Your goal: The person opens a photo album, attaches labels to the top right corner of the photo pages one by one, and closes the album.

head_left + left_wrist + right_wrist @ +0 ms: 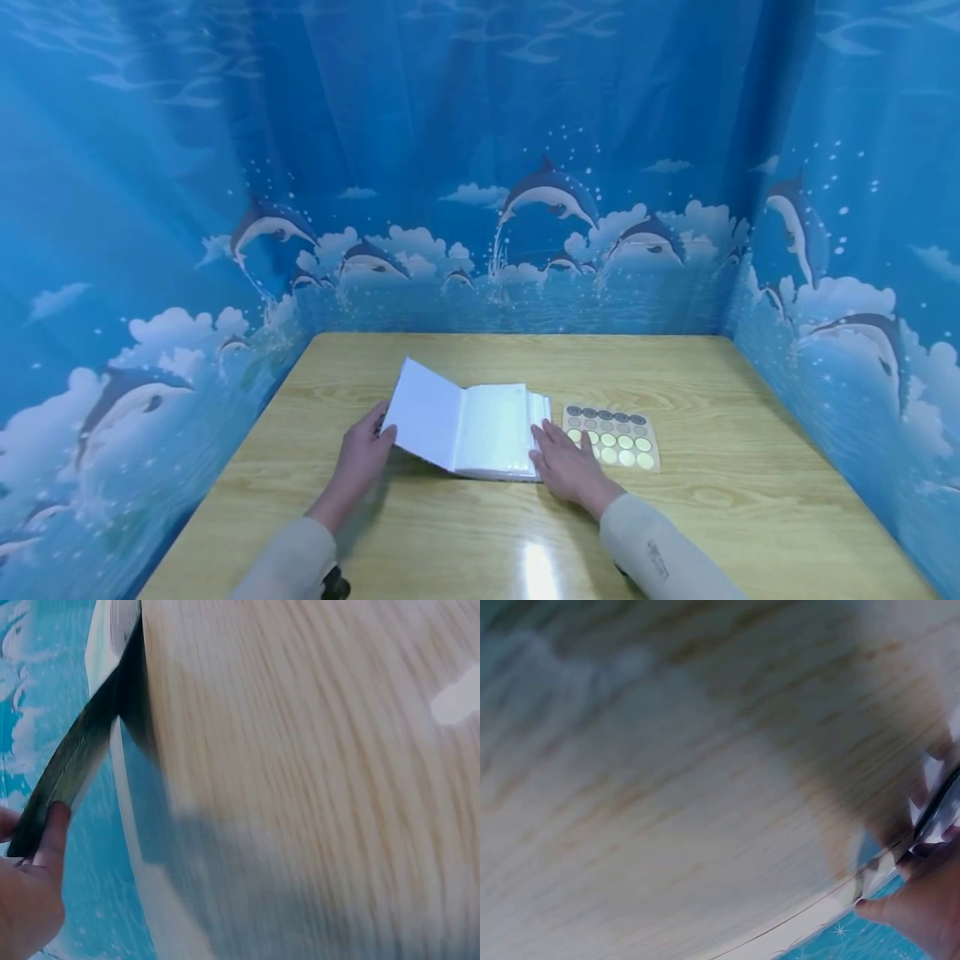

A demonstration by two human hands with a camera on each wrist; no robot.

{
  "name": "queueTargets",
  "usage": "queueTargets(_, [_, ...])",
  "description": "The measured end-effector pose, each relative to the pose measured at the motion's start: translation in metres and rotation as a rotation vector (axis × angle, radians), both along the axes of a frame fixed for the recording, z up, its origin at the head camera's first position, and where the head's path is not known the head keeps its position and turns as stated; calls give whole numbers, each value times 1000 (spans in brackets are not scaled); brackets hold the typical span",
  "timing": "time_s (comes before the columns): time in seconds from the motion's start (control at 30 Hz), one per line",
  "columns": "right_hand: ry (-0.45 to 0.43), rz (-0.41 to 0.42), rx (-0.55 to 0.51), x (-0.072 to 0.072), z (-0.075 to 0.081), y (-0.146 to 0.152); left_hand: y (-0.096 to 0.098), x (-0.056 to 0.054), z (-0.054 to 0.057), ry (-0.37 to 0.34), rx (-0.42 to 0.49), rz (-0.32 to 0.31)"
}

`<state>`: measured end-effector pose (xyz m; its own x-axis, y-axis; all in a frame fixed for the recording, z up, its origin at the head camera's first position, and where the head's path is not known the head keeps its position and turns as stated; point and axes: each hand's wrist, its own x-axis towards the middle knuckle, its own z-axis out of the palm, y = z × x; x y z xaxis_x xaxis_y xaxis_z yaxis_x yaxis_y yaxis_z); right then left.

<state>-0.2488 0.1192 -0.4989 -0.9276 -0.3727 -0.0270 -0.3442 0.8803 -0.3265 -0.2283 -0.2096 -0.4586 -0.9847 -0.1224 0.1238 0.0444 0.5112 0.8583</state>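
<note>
A white-paged book that looks like a photo album (pixel 492 433) lies on the table with its front cover (pixel 426 412) raised at a slant. My left hand (pixel 363 450) pinches the outer edge of that cover; the left wrist view shows the thumb on the cover's dark outer side (pixel 71 757). Over at the album's right edge, my right hand (pixel 567 468) rests with its fingers extended on the page edges. Just beyond that hand lies a sheet of round stickers (pixel 626 442), with dark circles along its top row and pale yellow ones below. The hand hides its lower left part.
The wooden table (pixel 360 358) extends around the album. Blue curtains (pixel 420 125) printed with dolphins and clouds hang behind it and along both sides. A bright light reflection lies on the tabletop near the front.
</note>
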Motion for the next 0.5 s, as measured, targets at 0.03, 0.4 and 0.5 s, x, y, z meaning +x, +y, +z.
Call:
queueTargets(0.03, [0, 0, -1, 0, 0, 0, -4, 0, -1, -13, -3, 0])
queueTargets(0.4, [-17, 0, -17, 2, 5, -1, -25, 1, -17, -172, -393, -42])
queueTargets(0.5, [-19, -1, -20, 3, 6, -1, -22, 0, -16, -187, -565, -72])
